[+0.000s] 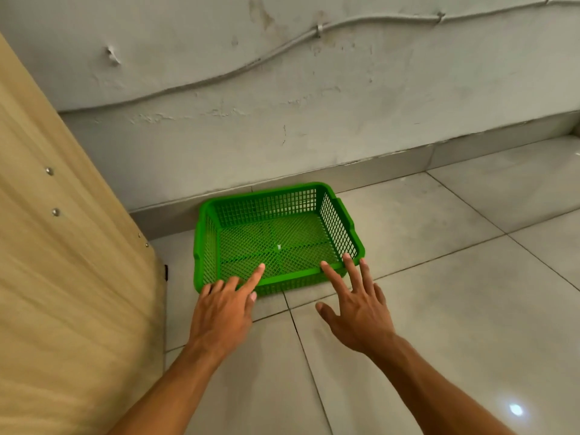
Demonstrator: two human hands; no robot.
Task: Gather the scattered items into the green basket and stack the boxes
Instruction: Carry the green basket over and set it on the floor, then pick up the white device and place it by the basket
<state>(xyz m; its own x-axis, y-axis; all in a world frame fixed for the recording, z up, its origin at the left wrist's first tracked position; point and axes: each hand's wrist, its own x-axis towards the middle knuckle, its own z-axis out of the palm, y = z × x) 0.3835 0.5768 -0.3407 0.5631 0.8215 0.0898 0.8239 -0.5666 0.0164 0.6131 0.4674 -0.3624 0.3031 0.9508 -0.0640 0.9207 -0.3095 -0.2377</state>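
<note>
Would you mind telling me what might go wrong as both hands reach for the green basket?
The green basket sits on glossy floor tiles, so a push from the left hand or right hand may slide it into the wall. Fingertips could also snag in its mesh.

Two bare forearms, no sleeves, left hand [221, 312], right hand [361, 312], short nails

Pale wooden panel [62, 262] at left, grey tiled floor [455, 293], stained wall [282, 89], clipped cable [314, 32]
</note>
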